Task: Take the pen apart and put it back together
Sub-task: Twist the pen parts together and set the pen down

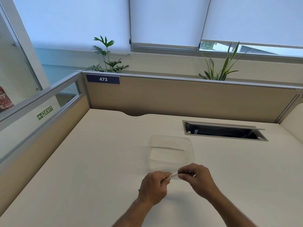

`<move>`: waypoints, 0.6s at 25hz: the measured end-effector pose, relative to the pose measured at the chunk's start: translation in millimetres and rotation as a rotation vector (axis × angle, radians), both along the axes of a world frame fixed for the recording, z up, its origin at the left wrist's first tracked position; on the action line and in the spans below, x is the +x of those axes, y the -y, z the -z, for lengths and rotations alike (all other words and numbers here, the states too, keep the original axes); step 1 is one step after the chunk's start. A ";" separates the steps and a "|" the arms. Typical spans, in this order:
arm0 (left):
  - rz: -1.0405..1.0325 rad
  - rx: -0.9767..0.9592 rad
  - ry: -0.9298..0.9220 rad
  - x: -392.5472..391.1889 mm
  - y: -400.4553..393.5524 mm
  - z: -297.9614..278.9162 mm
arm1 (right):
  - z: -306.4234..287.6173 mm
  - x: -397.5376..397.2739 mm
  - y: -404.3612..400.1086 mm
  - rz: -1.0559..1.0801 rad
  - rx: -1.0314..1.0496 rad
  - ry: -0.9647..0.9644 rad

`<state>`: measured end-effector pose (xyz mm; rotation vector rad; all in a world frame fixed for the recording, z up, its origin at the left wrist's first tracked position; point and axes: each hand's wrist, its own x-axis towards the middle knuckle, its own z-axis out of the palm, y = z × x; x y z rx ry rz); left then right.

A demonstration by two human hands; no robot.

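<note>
Both hands hold one white pen (173,174) above the pale bench (91,161). Left hand (153,187) is closed around one end, and right hand (195,179) pinches the other end. Just behind them sits a clear plastic tub (171,153).

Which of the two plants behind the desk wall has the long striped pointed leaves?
The right plant, near the raised blind: stiff, upright, yellow-edged blades. The left plant, above the 473 sign, has broad lobed leaves.
</note>
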<state>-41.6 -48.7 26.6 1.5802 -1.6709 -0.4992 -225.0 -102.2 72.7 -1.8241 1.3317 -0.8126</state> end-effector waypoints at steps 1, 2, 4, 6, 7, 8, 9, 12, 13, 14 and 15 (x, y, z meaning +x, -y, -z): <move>0.005 -0.003 0.011 -0.1 -0.1 0.0 | 0.3 -0.2 -0.1 -0.010 -0.011 -0.009; 0.010 -0.005 0.018 -0.3 -0.4 0.0 | 0.8 -0.5 0.0 -0.020 -0.022 -0.018; 0.020 -0.008 0.024 0.0 -1.0 0.3 | 1.5 -1.3 0.5 -0.034 -0.031 -0.026; 0.033 -0.014 0.028 0.9 -1.4 1.0 | 1.6 -2.3 1.7 -0.051 -0.032 -0.044; 0.041 -0.013 0.032 1.7 -1.4 1.1 | 1.8 -2.9 2.5 -0.066 -0.038 -0.060; 0.050 -0.012 0.037 2.5 -1.3 1.6 | 1.9 -3.4 3.3 -0.086 -0.045 -0.078; 0.059 -0.008 0.043 3.2 -1.0 2.1 | 2.0 -3.9 4.0 -0.108 -0.052 -0.094; 0.076 -0.005 0.061 3.7 -0.8 2.3 | 1.7 -5.5 5.1 -0.140 -0.077 -0.123; 0.075 -0.009 0.059 3.7 -0.9 2.1 | 1.8 -6.0 5.0 -0.142 -0.085 -0.127; 0.074 -0.015 0.054 3.6 -0.7 2.0 | 1.7 -6.2 4.8 -0.145 -0.095 -0.131; 0.074 -0.018 0.050 3.5 -0.5 2.0 | 1.7 -6.5 4.5 -0.150 -0.105 -0.137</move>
